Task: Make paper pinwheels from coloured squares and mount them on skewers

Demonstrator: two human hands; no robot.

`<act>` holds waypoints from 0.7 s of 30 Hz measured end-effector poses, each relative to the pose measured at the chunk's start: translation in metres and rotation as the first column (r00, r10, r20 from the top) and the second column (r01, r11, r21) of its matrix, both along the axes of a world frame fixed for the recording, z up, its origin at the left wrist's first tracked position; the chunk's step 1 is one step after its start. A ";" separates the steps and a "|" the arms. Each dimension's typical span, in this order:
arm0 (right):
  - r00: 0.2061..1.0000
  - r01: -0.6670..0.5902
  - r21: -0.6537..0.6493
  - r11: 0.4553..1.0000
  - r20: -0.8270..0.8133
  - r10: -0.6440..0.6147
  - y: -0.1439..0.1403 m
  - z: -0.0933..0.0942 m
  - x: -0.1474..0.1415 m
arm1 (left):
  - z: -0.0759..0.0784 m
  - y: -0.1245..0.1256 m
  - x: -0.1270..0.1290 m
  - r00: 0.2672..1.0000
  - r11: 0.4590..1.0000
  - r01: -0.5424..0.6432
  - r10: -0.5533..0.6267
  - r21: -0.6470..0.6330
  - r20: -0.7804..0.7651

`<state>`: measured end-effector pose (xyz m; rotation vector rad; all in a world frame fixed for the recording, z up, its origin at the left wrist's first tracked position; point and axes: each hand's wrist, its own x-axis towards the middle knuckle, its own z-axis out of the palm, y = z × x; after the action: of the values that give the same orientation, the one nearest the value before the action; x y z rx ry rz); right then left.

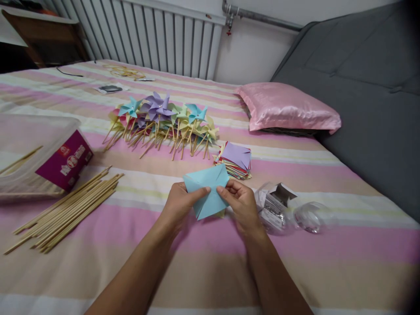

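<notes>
A light blue paper square (208, 208), slit from its corners, is held between my two hands above the bed. My left hand (182, 200) pinches its left side, thumb on top and fingers behind. From the right, my right hand (240, 201) grips it the same way, the thumb tips close together near the middle. Just behind the paper lies a stack of cut paper squares (235, 156) with a purple one on top. To the right of my right hand are a small open box with metal pieces (276, 208) in a clear bag and a clear round container (308, 216).
Finished paper pinwheels (160, 109) on sticks lie in a heap farther back. At left are a bundle of wooden sticks (75, 208) and a clear plastic tub (70, 131). A pink pillow (292, 107) lies by the grey headboard (357, 74).
</notes>
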<state>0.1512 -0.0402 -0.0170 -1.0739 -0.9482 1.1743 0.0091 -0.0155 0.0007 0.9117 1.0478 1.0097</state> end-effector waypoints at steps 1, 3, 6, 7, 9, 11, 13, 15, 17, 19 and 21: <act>1.000 0.001 0.002 1.000 0.005 -0.001 0.000 0.000 0.000 | 0.000 0.000 0.000 1.000 1.000 -0.001 0.001 0.002 -0.003; 1.000 0.002 0.008 1.000 0.009 -0.003 0.000 0.000 0.000 | 0.000 0.000 0.000 1.000 1.000 -0.006 0.006 0.005 -0.010; 1.000 0.003 0.009 1.000 -0.002 -0.003 0.000 0.000 0.000 | 0.001 0.000 0.000 1.000 1.000 -0.010 0.010 0.008 -0.001; 1.000 0.003 0.008 1.000 -0.005 -0.003 0.000 0.000 0.000 | 0.001 0.000 0.000 1.000 1.000 -0.011 0.011 0.008 0.003; 1.000 0.003 0.006 1.000 -0.005 -0.003 0.000 0.000 0.000 | 0.002 0.000 0.000 1.000 1.000 -0.010 0.010 0.010 0.008; 1.000 0.002 0.007 1.000 0.001 -0.002 0.000 -0.001 0.000 | 0.002 0.000 0.000 1.000 1.000 -0.008 0.007 0.013 0.007; 1.000 0.007 0.015 1.000 0.013 -0.007 0.001 -0.002 0.000 | 0.001 0.000 0.000 1.000 1.000 -0.007 0.007 0.011 0.008; 0.998 0.038 0.048 0.998 0.051 -0.041 0.001 -0.002 0.000 | 0.001 0.001 -0.001 0.999 0.999 -0.033 0.033 -0.002 0.011; 0.983 0.118 0.128 0.985 0.125 -0.134 0.001 -0.002 0.000 | 0.000 0.004 -0.004 0.994 0.994 -0.104 0.104 -0.024 0.019; 0.936 0.225 0.247 0.943 0.215 -0.280 0.001 -0.001 0.001 | 0.001 0.007 -0.007 0.981 0.980 -0.191 0.193 -0.054 0.033; 0.873 0.301 0.357 0.884 0.269 -0.406 -0.001 0.001 0.002 | 0.001 0.011 -0.011 0.961 0.959 -0.266 0.272 -0.097 0.052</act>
<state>0.1527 -0.0413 -0.0164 -1.1553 -1.0947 0.5207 -0.0016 -0.0041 0.0016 0.6700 1.1739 1.1996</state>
